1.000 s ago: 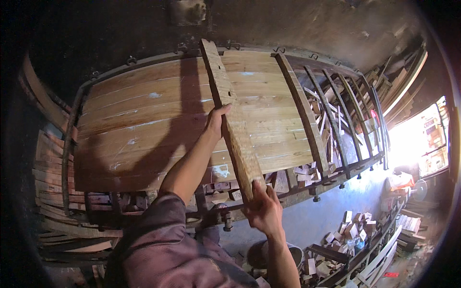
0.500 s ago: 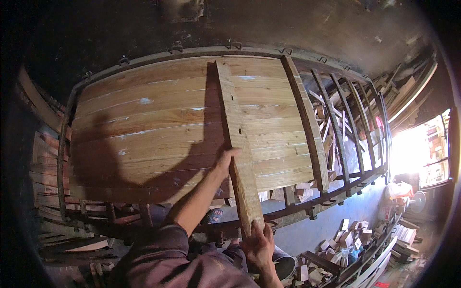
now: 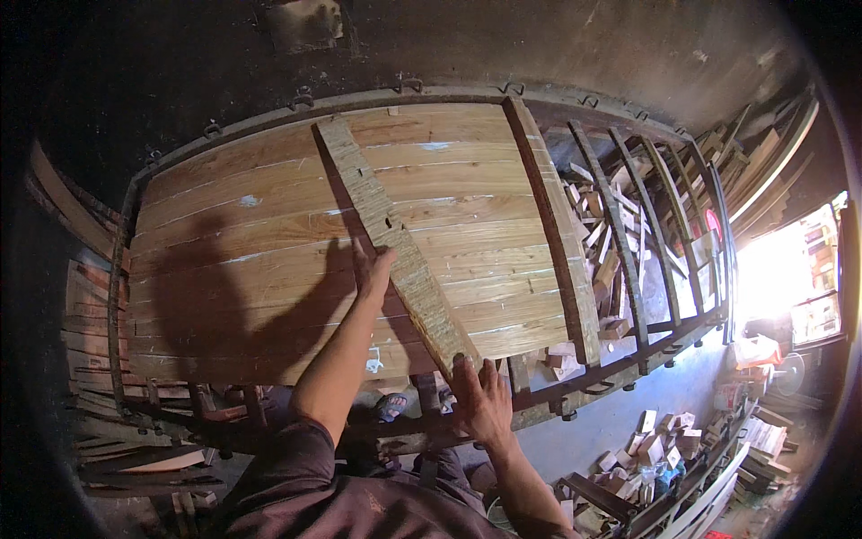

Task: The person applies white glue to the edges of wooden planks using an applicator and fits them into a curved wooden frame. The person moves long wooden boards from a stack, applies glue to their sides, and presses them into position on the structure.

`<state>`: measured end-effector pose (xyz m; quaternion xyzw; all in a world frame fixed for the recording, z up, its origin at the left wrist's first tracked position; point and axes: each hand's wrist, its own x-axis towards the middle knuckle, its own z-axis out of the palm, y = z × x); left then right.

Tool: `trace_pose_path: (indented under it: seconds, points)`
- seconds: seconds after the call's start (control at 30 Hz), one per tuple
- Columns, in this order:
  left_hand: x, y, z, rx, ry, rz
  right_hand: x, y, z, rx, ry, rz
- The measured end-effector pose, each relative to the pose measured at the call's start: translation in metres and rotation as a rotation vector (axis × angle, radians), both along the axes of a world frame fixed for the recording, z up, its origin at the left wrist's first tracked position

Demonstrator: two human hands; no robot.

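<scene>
Rough pale wooden plank [image 3: 395,242] lies slantwise across the panel of joined reddish-brown boards [image 3: 269,234], its far end up near the top edge and its near end down at the lower right of the panel. The left hand [image 3: 373,269] lies flat against the plank's left edge about midway along, fingers stretched out rather than curled. The right hand [image 3: 480,404] is at the near end, fingers spread and pressed on or around the tip; from here I cannot tell whether they wrap under it.

To handle it well, I'd judge the two hands should work as a pair: the near hand steering the end, the far one pressing flat so the plank slides without catching on the board seams. Fingertips are best kept out from between plank and panel, and clear of the splintery edge.

The panel sits in a curved dark metal frame [image 3: 628,242] that serves as the bench. To the right, the frame's open bars are bare of boards, and through them a heap of small wooden offcuts [image 3: 597,234] shows below. Further offcuts [image 3: 664,440] lie scattered on the floor at near right, beside a long dark metal trough or rail [image 3: 655,512].
</scene>
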<state>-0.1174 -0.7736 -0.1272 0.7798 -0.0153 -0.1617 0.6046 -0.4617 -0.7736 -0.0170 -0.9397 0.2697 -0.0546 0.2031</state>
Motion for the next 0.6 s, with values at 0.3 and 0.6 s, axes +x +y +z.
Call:
trace_pose_path:
  seconds: [0.3,0.6]
  points:
    - [0.038,-0.08,0.0,0.838,-0.631,-0.183,0.028,-0.132,-0.047,0.147,0.04,0.104]
    - [0.033,-0.098,0.004,0.797,-0.79,-0.165,0.325,-0.385,-0.111,-0.179,-0.189,0.255]
